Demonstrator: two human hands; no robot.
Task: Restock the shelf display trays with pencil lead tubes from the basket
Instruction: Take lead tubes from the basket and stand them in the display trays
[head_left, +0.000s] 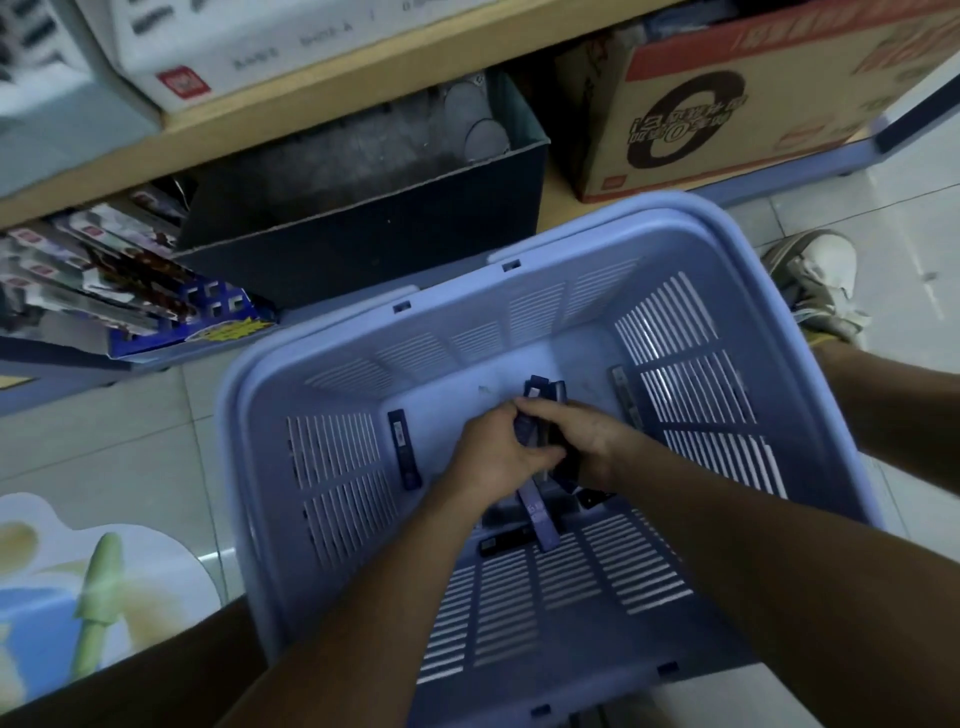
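Hands, left (491, 452) and right (589, 434), grip lead tubes (537, 391) inside the basket (311, 343).

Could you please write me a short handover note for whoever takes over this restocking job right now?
Hands: the left hand and right hand together grip one bundle of tubes low inside the basket.
Things: loose tubes lie on the basket floor, one by the left wall, one by the right wall and a few near the front.
Done: one bundle gathered.
Left: carry it to the shelf, then collect the rest.
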